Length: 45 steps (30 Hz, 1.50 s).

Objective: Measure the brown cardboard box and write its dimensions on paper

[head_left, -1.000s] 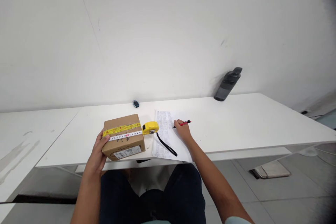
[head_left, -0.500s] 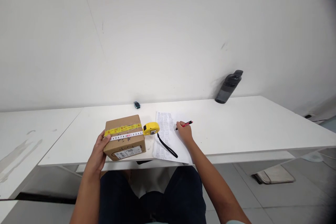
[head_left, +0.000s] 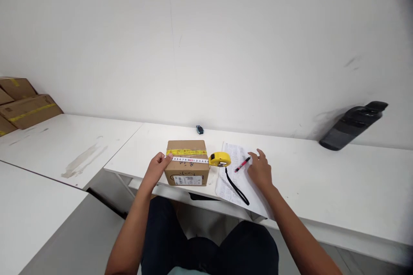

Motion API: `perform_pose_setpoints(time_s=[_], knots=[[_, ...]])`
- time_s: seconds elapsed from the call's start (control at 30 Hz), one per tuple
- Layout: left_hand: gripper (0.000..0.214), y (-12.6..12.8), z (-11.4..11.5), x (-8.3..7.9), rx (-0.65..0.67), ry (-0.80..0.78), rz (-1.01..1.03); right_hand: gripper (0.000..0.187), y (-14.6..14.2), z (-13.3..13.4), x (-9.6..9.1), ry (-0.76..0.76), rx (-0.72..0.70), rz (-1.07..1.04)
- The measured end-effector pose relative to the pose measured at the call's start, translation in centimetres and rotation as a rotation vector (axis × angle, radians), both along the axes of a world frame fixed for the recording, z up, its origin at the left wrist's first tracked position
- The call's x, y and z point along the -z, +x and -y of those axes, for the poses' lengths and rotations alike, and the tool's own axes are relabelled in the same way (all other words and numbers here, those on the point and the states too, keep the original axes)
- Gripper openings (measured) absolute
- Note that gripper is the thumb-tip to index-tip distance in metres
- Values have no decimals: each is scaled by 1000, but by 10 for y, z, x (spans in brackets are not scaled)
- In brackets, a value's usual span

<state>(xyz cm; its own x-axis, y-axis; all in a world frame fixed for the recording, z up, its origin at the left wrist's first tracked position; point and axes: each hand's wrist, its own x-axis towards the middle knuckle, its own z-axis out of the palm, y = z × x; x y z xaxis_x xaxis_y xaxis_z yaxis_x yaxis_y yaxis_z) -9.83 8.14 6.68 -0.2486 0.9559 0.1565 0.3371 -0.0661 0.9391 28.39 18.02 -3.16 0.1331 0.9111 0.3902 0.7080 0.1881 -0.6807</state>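
Observation:
A small cardboard box (head_left: 191, 145), with yellow printed tape and a white label, sits near the desk's front edge. Across its top runs the white blade of a yellow tape measure (head_left: 220, 158), whose case rests against the box's right side. My left hand (head_left: 157, 168) pinches the blade's end at the box's left edge. Sheets of paper with writing (head_left: 226, 184) lie right of the box, with the black wrist strap over them. A red and black pen (head_left: 242, 164) lies on the paper. Beside it my right hand (head_left: 260, 171) is open, fingers apart, holding nothing.
A small dark key fob (head_left: 199, 129) lies near the wall. At the right stands a dark bottle (head_left: 351, 126). Several cardboard boxes (head_left: 30, 111) are piled at the far left. The white desk's (head_left: 309, 172) front edge is just above my knees.
My right hand has let go of the pen, which now lies on the paper. The left hand keeps its pinch on the blade. My view has swung to the left, bringing the piled boxes into sight.

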Motion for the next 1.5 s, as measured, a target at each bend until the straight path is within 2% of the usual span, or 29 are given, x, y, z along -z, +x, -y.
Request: perform_pose_setpoints(time_s=[0.13, 0.17, 0.2, 0.27, 0.37, 0.43, 0.5, 0.53, 0.6, 0.67, 0.8, 0.93, 1.0, 1.13, 1.3, 1.4, 1.5], knots=[[44, -1, -1, 4, 8, 0, -28, 65, -33, 38, -42, -106, -530, -269], [45, -2, -2, 5, 1, 3, -35, 68, -43, 50, -51, -99, -617, -304], [45, -3, -2, 4, -10, 9, -45, 64, -53, 62, -60, -67, -638, -324], [46, -4, -5, -3, -42, 32, -69, 49, -70, 83, -70, 30, -567, -318], [43, 1, -12, -31, -13, 71, -110, 32, -93, 111, -73, 239, -474, -265], [39, 9, -21, -58, 120, 82, -166, 36, -110, 131, -69, 470, -458, -249], [38, 20, -36, -84, 315, 61, -232, 46, -130, 153, -65, 689, -407, -242], [38, 26, -45, -94, 408, 39, -265, 49, -141, 163, -64, 760, -371, -240], [38, 36, -67, -104, 533, -14, -340, 52, -161, 179, -63, 804, -306, -254], [38, 43, -90, -101, 537, -26, -423, 49, -177, 186, -62, 782, -280, -276], [36, 47, -121, -74, 406, 0, -522, 45, -191, 183, -55, 666, -318, -250], [35, 46, -131, -55, 375, -26, -595, 31, -194, 173, -44, 379, -290, -283], [36, 45, -132, -53, 379, -32, -594, 34, -197, 167, -43, 282, -249, -323], [38, 40, -136, -53, 457, -91, -547, 50, -205, 149, -49, 288, -202, -372], [40, 35, -144, -48, 562, -133, -449, 45, -209, 130, -59, 275, -159, -317], [40, 38, -148, -46, 558, -159, -411, 44, -207, 128, -61, 229, -189, -352], [36, 39, -146, -52, 495, -40, -299, 43, -197, 128, -60, 160, -245, -470]])
